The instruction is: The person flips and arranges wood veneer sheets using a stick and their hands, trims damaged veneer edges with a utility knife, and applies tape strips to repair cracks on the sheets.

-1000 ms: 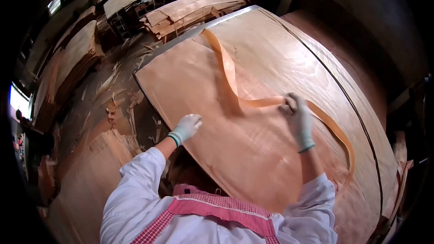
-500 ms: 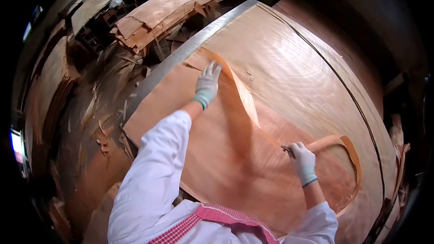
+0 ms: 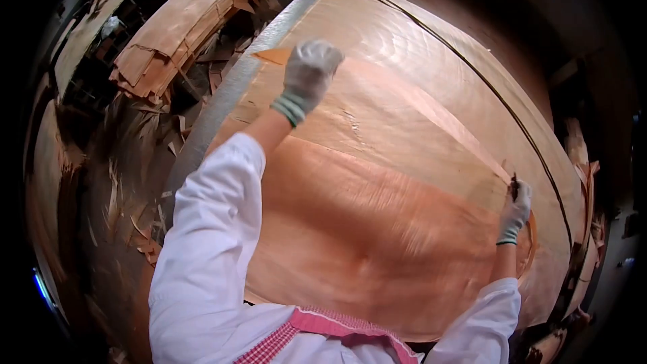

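Observation:
My left hand (image 3: pixel 312 74), in a pale glove with a green cuff, is closed on a long narrow veneer strip (image 3: pixel 431 111) near its far-left end. The strip stretches to the right across the pale veneer sheet (image 3: pixel 323 17). At its right part is my gloved right hand (image 3: pixel 515 205), closed around a small dark tool (image 3: pixel 514 187) beside the strip. A reddish veneer sheet (image 3: pixel 364 229) lies over the pale one, nearer my body.
A metal edge (image 3: pixel 269 37) runs along the table's left side. Stacked veneer sheets (image 3: pixel 189 23) stand beyond it, with torn scraps (image 3: pixel 138 229) on the floor. A dark line (image 3: pixel 472 67) crosses the right side of the sheets. More scraps hang at the far right.
My left hand has taken hold of the strip and lifted it. My right hand has moved right with the tool. The strip, loosely curved before, is now drawn straighter and farther from me.

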### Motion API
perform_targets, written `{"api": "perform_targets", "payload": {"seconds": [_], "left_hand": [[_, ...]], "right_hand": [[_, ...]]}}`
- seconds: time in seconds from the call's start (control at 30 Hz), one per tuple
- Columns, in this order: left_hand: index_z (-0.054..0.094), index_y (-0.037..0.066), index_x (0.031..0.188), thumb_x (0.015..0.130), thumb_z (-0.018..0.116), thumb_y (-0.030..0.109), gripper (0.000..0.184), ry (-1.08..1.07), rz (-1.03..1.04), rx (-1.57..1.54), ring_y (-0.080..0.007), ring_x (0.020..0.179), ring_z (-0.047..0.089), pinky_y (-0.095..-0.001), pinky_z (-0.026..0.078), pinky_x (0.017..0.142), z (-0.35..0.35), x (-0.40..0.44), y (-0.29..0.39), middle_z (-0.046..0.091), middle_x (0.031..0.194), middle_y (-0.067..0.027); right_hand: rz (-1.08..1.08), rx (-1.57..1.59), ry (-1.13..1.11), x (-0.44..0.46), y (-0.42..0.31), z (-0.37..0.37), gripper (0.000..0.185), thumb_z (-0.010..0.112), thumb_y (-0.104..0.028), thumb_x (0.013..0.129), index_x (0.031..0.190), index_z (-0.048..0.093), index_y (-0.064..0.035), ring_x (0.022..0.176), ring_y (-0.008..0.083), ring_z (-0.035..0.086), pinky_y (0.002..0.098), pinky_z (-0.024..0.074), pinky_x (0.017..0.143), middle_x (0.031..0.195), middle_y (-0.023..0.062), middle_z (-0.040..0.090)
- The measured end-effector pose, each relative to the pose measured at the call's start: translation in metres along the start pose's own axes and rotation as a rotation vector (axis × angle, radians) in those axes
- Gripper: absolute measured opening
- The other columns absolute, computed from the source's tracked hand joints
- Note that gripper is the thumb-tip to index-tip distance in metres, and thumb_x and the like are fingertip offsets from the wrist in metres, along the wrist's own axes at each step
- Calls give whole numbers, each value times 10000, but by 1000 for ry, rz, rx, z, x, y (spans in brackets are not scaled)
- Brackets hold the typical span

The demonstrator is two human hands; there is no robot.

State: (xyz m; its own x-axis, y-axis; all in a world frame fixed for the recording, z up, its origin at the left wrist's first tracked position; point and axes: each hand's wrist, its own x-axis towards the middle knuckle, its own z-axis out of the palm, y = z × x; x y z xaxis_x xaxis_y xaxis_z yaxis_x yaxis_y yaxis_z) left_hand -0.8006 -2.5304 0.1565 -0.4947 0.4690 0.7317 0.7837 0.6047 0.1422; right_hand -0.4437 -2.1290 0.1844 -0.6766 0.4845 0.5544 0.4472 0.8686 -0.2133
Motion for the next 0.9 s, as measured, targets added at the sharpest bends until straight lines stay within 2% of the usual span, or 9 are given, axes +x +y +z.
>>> {"api": "perform_targets", "payload": {"seconds": [0.13, 0.2, 0.3, 0.43, 0.5, 0.57, 0.6, 0.67, 0.9], "left_hand": [[634, 148, 1012, 825, 578, 120, 198, -138, 48, -43, -231, 1108, 577, -355, 409, 979, 53, -88, 22, 656, 1119, -38], [613, 110, 1094, 851, 521, 109, 260, -574, 28, -25, -254, 1198, 537, -368, 391, 1032, 69, -110, 35, 601, 1259, -64], [594, 82, 1128, 862, 478, 92, 291, -480, -1, -97, -274, 1215, 523, -399, 393, 1033, 87, -144, 41, 584, 1280, -96], [590, 65, 1107, 858, 488, 93, 271, -543, -11, -77, -287, 1225, 515, -409, 388, 1040, 82, -140, 44, 574, 1281, -130], [592, 65, 1084, 861, 498, 113, 247, -591, -46, -138, -297, 1217, 517, -404, 397, 1029, 83, -135, 40, 574, 1272, -140], [591, 65, 1069, 854, 527, 122, 232, -801, -200, -31, -300, 1207, 519, -403, 401, 1022, 75, -102, 32, 580, 1258, -134], [590, 65, 1061, 850, 541, 126, 225, -907, -277, 25, -301, 1202, 520, -402, 403, 1018, 75, -90, 24, 582, 1251, -132], [588, 69, 1053, 841, 565, 126, 221, -513, -286, 74, -302, 1191, 522, -403, 408, 1010, 90, -100, -16, 587, 1233, -134], [534, 96, 1170, 863, 536, 113, 308, -264, -417, -93, -312, 1214, 503, -403, 392, 1033, 115, -133, -49, 562, 1258, -144]], "right_hand": [[140, -37, -209, -28, 52, 19, 158, 608, 10, 808, 956, 618, -44, 909, 285, 603, 335, 491, 785, 1037, 118, 592], [220, -218, -451, -51, 75, 37, 188, 590, 0, 814, 995, 623, -39, 948, 298, 603, 350, 489, 822, 1082, 129, 591], [299, -80, -373, -60, 60, 56, 280, 549, 12, 823, 1096, 607, -9, 1036, 288, 586, 350, 463, 886, 1121, 156, 594], [253, 429, -364, -8, -85, 95, 198, 489, -188, 943, 990, 544, -3, 752, 194, 534, 319, 461, 670, 854, 89, 544], [480, 869, -660, 3, -163, 122, 226, 481, -297, 977, 956, 556, -84, 464, 89, 400, 264, 340, 434, 614, -19, 434], [546, 783, -954, 7, -223, 143, 220, 488, -293, 967, 948, 549, -83, 499, 99, 432, 264, 367, 460, 620, -5, 443], [330, 706, -1017, -6, -217, 180, 227, 477, -282, 960, 958, 554, -68, 525, 165, 506, 306, 429, 497, 623, 49, 503], [-248, 350, -522, -49, -194, 238, 261, 468, -291, 963, 963, 553, -44, 610, 285, 598, 380, 492, 579, 672, 160, 574], [-335, 5, -868, -15, -335, 222, 243, 474, -281, 956, 919, 541, -50, 685, 372, 663, 474, 514, 600, 716, 173, 663]]}}
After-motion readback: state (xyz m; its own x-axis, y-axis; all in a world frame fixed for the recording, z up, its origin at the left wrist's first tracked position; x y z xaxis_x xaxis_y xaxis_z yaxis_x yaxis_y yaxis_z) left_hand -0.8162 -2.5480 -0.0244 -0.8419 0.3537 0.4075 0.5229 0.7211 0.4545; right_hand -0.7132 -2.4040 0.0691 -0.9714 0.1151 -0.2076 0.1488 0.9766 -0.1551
